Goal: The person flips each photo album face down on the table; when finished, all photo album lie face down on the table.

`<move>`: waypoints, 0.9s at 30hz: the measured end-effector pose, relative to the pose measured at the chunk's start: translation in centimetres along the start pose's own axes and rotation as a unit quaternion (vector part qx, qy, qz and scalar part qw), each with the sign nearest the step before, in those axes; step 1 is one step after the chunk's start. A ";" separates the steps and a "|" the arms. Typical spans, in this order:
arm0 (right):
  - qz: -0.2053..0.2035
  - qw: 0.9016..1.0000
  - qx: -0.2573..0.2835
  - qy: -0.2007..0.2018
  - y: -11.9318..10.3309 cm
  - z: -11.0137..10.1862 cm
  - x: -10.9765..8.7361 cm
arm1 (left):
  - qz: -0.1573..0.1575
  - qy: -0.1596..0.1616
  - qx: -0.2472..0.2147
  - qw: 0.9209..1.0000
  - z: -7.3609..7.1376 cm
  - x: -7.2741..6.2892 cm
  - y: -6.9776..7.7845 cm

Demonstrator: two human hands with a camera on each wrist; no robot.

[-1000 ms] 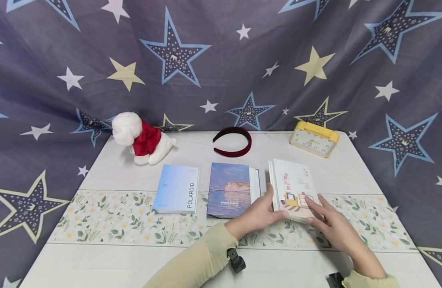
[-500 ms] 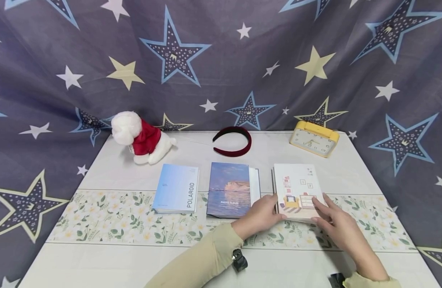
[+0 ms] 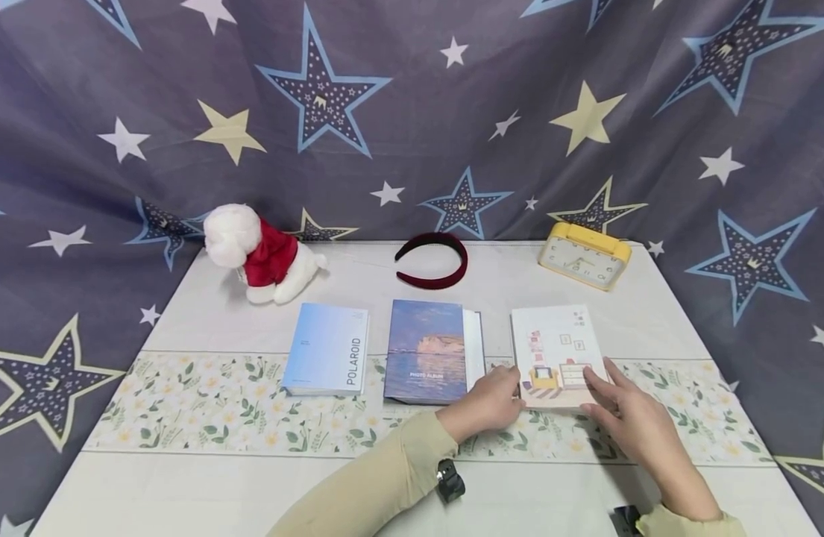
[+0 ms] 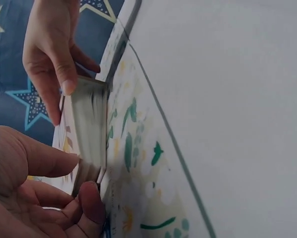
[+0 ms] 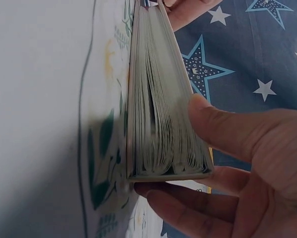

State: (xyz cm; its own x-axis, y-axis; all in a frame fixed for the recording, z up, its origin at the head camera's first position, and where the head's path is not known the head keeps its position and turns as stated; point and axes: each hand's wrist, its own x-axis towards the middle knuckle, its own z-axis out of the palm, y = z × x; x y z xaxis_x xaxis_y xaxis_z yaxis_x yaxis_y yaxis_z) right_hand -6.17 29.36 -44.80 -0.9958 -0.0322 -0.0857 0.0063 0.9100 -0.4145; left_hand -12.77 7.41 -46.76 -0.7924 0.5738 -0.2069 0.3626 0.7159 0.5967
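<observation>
A thick white photo album (image 3: 552, 347) with a drawn room on its cover lies at the right of a row of three. My left hand (image 3: 490, 399) is at its near left corner, the thumb by the cover's edge and the other fingers curled at the side. Along the right edge, my right hand (image 3: 636, 418) grips it. In the right wrist view the right thumb (image 5: 223, 124) lies against the cover and the fingers bend round the spine. The album's page edges (image 5: 156, 99) face that camera. Left of it lies a blue seascape photo album (image 3: 425, 350).
A pale blue POLAROID album (image 3: 327, 349) lies at the row's left end. Behind stand a white plush dog (image 3: 271, 257) in red, a dark red headband (image 3: 452, 276) and a yellow clock (image 3: 584, 257). A starry cloth (image 3: 412, 112) hangs at the table's far edge.
The white album has gone from slightly tilted to flat on the table and straighter in the row. My left hand has slid down and slightly right along its side; the right hand has shifted slightly.
</observation>
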 end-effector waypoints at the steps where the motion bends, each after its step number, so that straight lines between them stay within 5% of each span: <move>1: -0.001 1.000 -0.002 0.002 0.0 0.0 0.0 | 0.000 0.000 0.000 1.000 -0.1 -0.1 0.0; 10: 0.007 1.000 -0.015 0.012 -0.6 0.3 0.1 | 0.008 -0.016 0.001 1.000 -1.9 -1.7 0.4; 15: 0.009 0.999 -0.022 0.022 -1.1 0.6 0.1 | 0.009 0.000 0.007 1.000 -2.9 -2.9 -0.3; 21: 0.008 0.998 -0.048 0.033 -1.9 0.9 0.2 | 0.030 0.052 0.016 0.998 -4.6 -4.4 -2.0; 27: 0.016 0.998 -0.058 0.031 -2.9 1.4 0.4 | 0.060 0.138 0.033 0.988 -6.0 -5.8 -4.4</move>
State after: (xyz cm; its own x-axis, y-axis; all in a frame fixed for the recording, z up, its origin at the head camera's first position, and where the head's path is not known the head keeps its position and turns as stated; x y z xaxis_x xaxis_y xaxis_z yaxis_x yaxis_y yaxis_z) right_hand -6.47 26.17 -44.92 -0.9990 0.0210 -0.0393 0.0320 0.9518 -0.3051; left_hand -12.67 -1.48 -43.57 -0.8421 0.5323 0.0864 0.4856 0.6787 0.5509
